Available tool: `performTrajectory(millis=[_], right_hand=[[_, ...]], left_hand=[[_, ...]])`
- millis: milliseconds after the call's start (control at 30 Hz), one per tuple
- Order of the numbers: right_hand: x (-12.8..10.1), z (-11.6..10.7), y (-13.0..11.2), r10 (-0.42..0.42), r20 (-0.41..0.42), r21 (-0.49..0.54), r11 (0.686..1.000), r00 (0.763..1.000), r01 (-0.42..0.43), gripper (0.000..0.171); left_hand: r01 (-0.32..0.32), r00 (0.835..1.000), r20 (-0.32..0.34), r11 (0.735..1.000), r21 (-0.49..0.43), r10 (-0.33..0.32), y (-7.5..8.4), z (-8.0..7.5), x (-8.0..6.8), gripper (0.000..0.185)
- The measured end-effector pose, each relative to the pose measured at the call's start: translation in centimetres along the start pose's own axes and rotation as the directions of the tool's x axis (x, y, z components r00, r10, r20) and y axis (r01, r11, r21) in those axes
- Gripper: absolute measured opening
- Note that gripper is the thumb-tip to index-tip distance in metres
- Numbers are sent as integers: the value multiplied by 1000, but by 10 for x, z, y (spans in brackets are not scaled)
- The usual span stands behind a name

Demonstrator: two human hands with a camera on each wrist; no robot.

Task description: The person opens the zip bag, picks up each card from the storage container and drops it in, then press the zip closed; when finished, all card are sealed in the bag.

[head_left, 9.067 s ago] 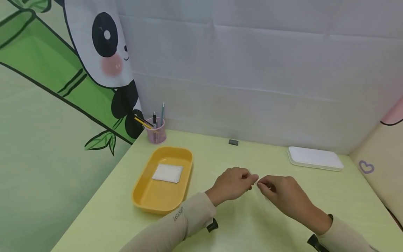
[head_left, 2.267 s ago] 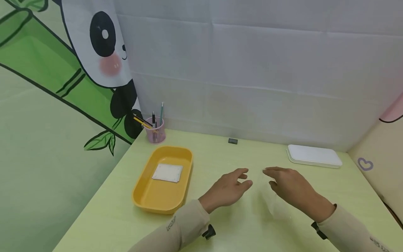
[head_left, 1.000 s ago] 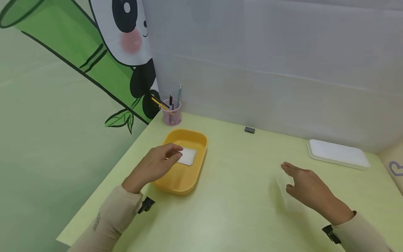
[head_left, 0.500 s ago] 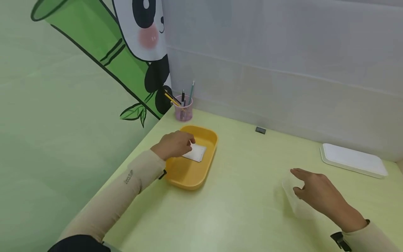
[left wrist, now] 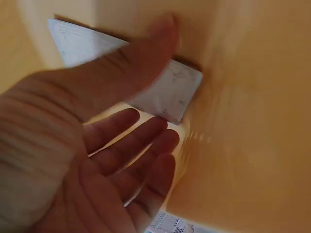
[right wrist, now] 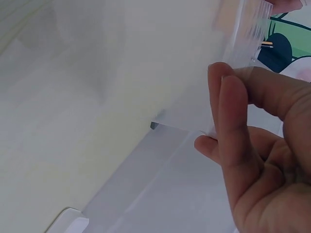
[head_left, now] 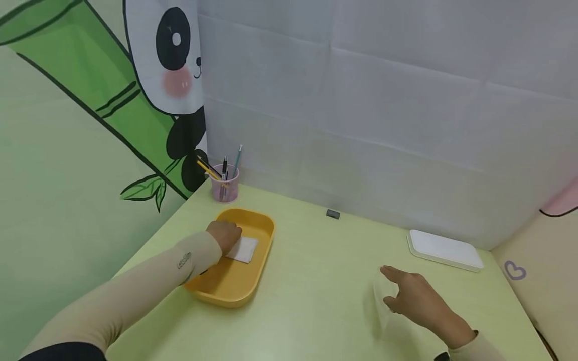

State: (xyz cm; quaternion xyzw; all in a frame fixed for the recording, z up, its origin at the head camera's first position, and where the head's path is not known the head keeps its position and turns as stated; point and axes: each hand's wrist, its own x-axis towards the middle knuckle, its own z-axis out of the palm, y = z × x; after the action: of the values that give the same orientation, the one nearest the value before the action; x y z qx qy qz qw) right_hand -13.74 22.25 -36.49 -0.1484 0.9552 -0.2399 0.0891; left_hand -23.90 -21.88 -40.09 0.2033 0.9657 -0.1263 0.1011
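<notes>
My left hand (head_left: pixel 225 234) reaches down into the yellow tray (head_left: pixel 231 290), over a flat white rectangle (head_left: pixel 245 249) that looks like folded paper. In the left wrist view, the thumb crosses above the white rectangle (left wrist: pixel 165 99). The other fingers, loosely bent, come up to its near edge. Over the table on the right, my right hand (head_left: pixel 417 301) holds a thin clear plastic bag (head_left: pixel 381 303) by its edge. This clear plastic (right wrist: pixel 182 109) spreads from the fingertips in the right wrist view, where part of the grip is hidden.
Behind the tray stands a pink pen cup (head_left: pixel 225 190) with pens and pencils. A small dark block (head_left: pixel 332 214) lies at the table's back edge, and a white flat case (head_left: pixel 446 249) sits at the back right.
Both hands were together at the clear plastic, then drew apart. My left hand moved left and down into the tray; the right stayed over the table with the plastic.
</notes>
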Motion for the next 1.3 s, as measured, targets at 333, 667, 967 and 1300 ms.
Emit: performTrajectory(millis=[333, 667, 967, 1300], right_hand=[[-2, 3, 4, -29, 62, 54, 998, 998, 25, 82], [0, 2, 4, -33, 62, 15, 999, 997, 32, 76], [9, -12, -5, -58, 61, -1, 998, 996, 58, 70], [6, -8, -5, -44, 65, 6, 999, 997, 44, 73]], left_hand=[[-18, 1000, 8, 999, -26, 19, 2, 1, -5, 19], [7, 1000, 28, 995, -99, -4, 1, -7, -11, 32], [69, 998, 20, 947, -314, -66, -15, -40, -27, 51], [43, 994, -60, 838, -544, -90, -4, -58, -49, 64]])
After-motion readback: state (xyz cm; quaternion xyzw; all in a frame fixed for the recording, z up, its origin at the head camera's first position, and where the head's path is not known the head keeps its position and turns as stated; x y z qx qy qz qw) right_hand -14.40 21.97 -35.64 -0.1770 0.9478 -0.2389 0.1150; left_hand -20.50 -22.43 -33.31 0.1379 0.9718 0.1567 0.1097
